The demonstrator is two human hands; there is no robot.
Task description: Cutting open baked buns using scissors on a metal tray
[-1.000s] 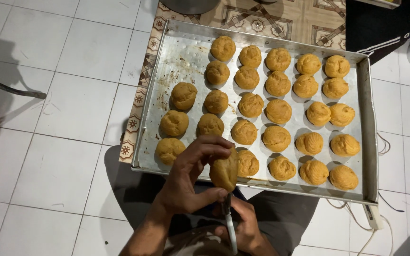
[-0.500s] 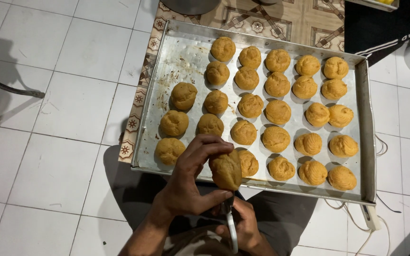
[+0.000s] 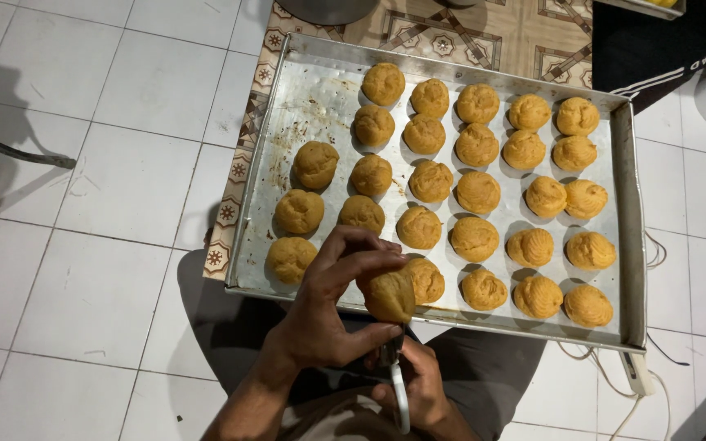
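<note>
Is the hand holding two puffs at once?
No, the left hand holds just one golden puff, lifted near the front rim of the baking tray.

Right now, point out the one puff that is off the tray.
The puff pinched in the left hand, over the tray's near edge; all others sit on it.

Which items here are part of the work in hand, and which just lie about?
In hand: left hand holding a cream puff; right hand with scissors; baking tray of puffs.
Lying about: patterned mat; white cable; dark cloth.
</note>
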